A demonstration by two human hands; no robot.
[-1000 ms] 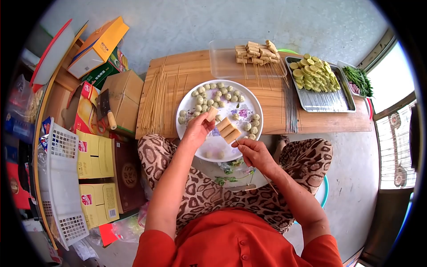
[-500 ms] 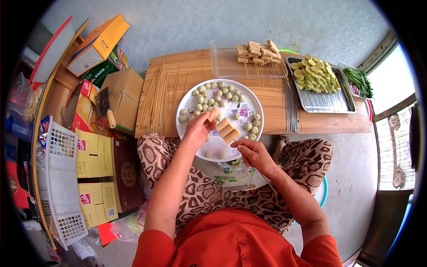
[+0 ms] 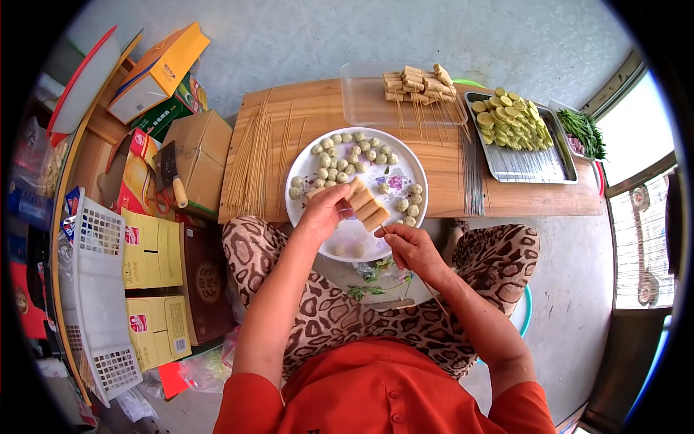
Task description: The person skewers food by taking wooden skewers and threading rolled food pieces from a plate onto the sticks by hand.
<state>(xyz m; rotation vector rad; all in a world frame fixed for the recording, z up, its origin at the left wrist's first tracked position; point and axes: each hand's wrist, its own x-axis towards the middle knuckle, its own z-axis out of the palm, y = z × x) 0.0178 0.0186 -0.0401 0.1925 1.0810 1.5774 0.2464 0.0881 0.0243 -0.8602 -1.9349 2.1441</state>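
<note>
My left hand [image 3: 324, 211] pinches the topmost of several short tan rolls [image 3: 371, 211], which sit side by side on one skewer. In my right hand [image 3: 412, 249] is the bamboo skewer [image 3: 435, 298], gripped just below the rolls, with its long end sticking out toward my lap. Both hands are over the near part of a white floral plate [image 3: 421, 173]. Several greenish speckled balls [image 3: 342, 165] lie on that plate, mostly along its far and right sides.
Loose bamboo skewers [image 3: 253, 163] lie at the left of the wooden table [image 3: 318, 108]. Behind the plate, a clear tray [image 3: 361, 94] holds skewered rolls [image 3: 423, 87]. Green slices [image 3: 510, 119] fill a metal tray [image 3: 535, 172] at right, beside metal skewers [image 3: 473, 177]. A cleaver [image 3: 170, 166] rests by boxes at left.
My left hand has moved slightly right and down, bringing its roll from a gap above the others to against them on the skewer. My right hand has stayed almost still.
</note>
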